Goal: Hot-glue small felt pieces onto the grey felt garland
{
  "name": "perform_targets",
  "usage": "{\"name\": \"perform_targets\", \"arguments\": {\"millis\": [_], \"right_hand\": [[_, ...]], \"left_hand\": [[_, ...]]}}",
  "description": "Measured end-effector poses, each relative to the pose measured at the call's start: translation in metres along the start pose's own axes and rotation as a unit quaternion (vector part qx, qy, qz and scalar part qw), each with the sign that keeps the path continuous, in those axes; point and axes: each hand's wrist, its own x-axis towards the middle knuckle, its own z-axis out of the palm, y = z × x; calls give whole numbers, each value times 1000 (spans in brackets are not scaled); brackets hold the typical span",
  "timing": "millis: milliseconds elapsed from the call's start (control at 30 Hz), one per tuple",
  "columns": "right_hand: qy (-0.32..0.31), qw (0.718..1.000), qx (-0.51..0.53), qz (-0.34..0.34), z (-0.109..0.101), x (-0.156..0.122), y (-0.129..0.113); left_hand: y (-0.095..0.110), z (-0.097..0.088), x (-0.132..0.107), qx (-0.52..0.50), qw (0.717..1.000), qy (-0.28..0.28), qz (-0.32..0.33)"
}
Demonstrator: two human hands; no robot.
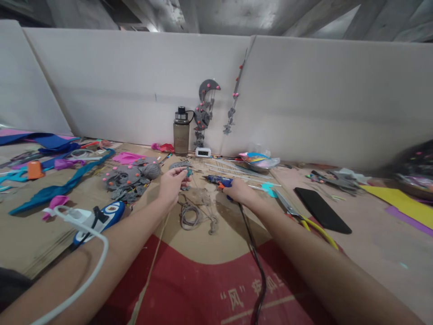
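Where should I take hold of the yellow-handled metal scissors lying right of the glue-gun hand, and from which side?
Grip the yellow handle loops, coming from the near side. The scissors lie flat with the blades pointing away toward the right hand holding the blue glue gun, and the handles trail toward the person. The black phone lies close on their right.

The glue gun (pixel 219 181) is blue with an orange patch at the trigger. It is held nearly level just above the desk (pixel 372 243), nozzle toward nine o'clock, with the right grip (pixel 238 189) wrapped around its handle. Its black cord (pixel 252 239) trails toward six o'clock. The teal piece (pixel 188 172) is small, its shape too small to tell. It is pinched in the left grip (pixel 173 183) at nine o'clock of the nozzle, near it but apart.
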Motion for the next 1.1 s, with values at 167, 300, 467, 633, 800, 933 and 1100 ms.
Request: {"name": "perform_targets", "arguments": {"millis": [167, 300, 467, 633, 800, 933, 1100], "right_hand": [[-47, 993, 50, 97, 0, 2, -11], [-12, 984, 173, 41, 10, -7, -31], [-27, 938, 325, -118, 16, -29, -52], [-45, 950, 236, -198, 11, -43, -58], [-26, 966, 114, -229, 11, -44, -53], [-19, 964, 112, -240, 16, -43, -51], [-11, 966, 95, -239, 18, -43, -50]], "left_hand": [[-2, -2, 2, -10, 1000, 10, -4], [-4, -4, 2, 9, 1000, 12, 2], [-3, -2, 1, 26, 1000, 18, 0], [0, 0, 0, 15, 999, 28, 10], [2, 1, -1, 19, 999, 42, 5], [2, 0, 0, 18, 999, 47, 10], [1, 0, 1, 15, 999, 42, 15]]}}
